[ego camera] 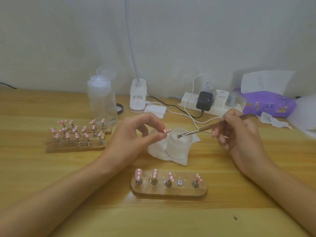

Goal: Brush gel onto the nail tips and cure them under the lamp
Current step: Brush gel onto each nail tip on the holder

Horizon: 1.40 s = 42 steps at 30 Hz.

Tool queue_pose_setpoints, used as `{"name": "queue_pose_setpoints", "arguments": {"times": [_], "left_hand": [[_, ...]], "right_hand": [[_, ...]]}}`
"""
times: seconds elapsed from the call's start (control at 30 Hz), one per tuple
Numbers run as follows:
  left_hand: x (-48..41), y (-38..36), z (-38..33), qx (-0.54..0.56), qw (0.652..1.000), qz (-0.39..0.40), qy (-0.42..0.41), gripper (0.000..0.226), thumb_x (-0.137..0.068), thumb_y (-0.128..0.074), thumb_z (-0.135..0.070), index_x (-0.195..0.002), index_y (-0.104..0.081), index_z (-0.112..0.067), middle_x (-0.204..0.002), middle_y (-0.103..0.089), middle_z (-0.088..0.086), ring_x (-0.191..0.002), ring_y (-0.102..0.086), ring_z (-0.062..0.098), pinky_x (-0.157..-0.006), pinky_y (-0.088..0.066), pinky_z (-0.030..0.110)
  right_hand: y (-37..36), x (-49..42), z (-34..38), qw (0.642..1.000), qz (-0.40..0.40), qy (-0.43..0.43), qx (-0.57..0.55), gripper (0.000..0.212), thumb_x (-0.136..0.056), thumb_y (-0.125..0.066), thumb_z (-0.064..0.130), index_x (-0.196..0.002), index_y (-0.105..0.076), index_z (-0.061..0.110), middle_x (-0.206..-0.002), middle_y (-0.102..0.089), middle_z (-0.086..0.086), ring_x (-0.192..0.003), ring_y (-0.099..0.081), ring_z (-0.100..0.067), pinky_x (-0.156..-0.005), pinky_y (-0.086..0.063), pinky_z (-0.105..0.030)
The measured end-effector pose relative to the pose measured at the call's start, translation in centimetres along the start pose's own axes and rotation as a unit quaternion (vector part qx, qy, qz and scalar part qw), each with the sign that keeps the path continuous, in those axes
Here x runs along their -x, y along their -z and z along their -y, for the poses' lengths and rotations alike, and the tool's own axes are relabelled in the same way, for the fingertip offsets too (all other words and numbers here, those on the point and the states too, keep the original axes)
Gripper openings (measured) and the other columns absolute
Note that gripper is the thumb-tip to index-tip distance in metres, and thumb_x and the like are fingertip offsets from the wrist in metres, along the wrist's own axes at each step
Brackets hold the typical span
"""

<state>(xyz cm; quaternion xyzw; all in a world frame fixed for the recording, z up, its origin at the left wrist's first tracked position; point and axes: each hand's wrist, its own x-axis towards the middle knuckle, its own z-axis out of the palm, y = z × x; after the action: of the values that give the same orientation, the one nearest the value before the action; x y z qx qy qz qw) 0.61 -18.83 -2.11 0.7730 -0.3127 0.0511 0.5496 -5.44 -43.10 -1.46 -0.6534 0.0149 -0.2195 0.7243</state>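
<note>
left grip [130,134] pinching nail tip [167,131], right grip [239,132] pinching brush [201,130] at jar [179,144], holder [168,191] nearby

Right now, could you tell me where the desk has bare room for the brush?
Bare desk lies in front of the near nail stand and left of the far stands. The back is crowded: bottle, power strip, tissue pack.

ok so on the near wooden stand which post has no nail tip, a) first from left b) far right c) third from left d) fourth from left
d: the fourth post on the near wooden stand is bare metal, while the other four carry pink nail tips.
</note>
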Motion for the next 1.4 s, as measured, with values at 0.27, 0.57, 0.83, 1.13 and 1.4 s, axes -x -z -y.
{"name": "queue_pose_setpoints", "arguments": {"times": [0.27,0.57,0.83,1.13,1.4], "left_hand": [[0.27,-0.75,-0.24,-0.015,1.0,-0.004,-0.018,0.011,-0.085,-0.075,-0.019,-0.082,-0.071,-0.029,-0.088,-0.07,-0.021,-0.068,-0.054,-0.003,-0.063,-0.042,0.007],[0.35,-0.78,0.29,-0.032,0.999,-0.009,0.002,0.007,-0.081,-0.076,-0.028,-0.081,-0.071,-0.032,-0.092,-0.07,-0.021,-0.066,-0.052,0.006,-0.067,-0.045,0.009],[0.3,-0.81,0.31,-0.026,1.0,-0.002,-0.008,0.007,-0.081,-0.077,-0.025,-0.079,-0.072,-0.028,-0.089,-0.071,-0.019,-0.06,-0.047,0.002,-0.063,-0.044,0.011],[0.27,-0.72,0.55,-0.021,1.0,0.005,-0.019,0.014,-0.077,-0.07,-0.04,-0.079,-0.071,-0.027,-0.082,-0.067,-0.022,-0.056,-0.042,0.003,-0.064,-0.042,0.009],[0.16,-0.7,0.58,-0.019,1.0,0.014,-0.013,0.017,-0.076,-0.068,-0.043,-0.081,-0.07,-0.027,-0.09,-0.069,-0.018,-0.058,-0.045,0.004,-0.064,-0.045,0.012]], "right_hand": [[0.12,0.1,-0.37,0.997,-0.025,-0.052,-0.046,0.029,-0.102,-0.042,0.016,-0.073,-0.048,0.013,-0.055,-0.061,-0.007,-0.041,-0.043,-0.011,-0.038,-0.032,-0.018],[0.32,-0.1,-0.61,0.998,0.0,-0.044,-0.037,0.021,-0.095,-0.052,0.026,-0.077,-0.051,0.017,-0.062,-0.066,-0.007,-0.042,-0.043,-0.011,-0.038,-0.025,-0.019],[0.18,0.1,-0.3,0.999,0.033,-0.022,-0.029,0.019,-0.085,-0.057,0.036,-0.07,-0.054,0.024,-0.068,-0.069,-0.005,-0.044,-0.046,-0.01,-0.038,-0.029,-0.016],[0.0,0.22,-0.26,0.998,0.059,-0.008,-0.004,0.021,-0.087,-0.059,0.035,-0.065,-0.059,0.033,-0.071,-0.071,-0.008,-0.043,-0.046,-0.009,-0.039,-0.031,-0.015],[-0.06,0.31,-0.19,0.998,0.063,0.0,0.005,0.024,-0.09,-0.062,0.038,-0.066,-0.058,0.034,-0.072,-0.072,-0.008,-0.044,-0.046,-0.009,-0.039,-0.032,-0.015]]}}
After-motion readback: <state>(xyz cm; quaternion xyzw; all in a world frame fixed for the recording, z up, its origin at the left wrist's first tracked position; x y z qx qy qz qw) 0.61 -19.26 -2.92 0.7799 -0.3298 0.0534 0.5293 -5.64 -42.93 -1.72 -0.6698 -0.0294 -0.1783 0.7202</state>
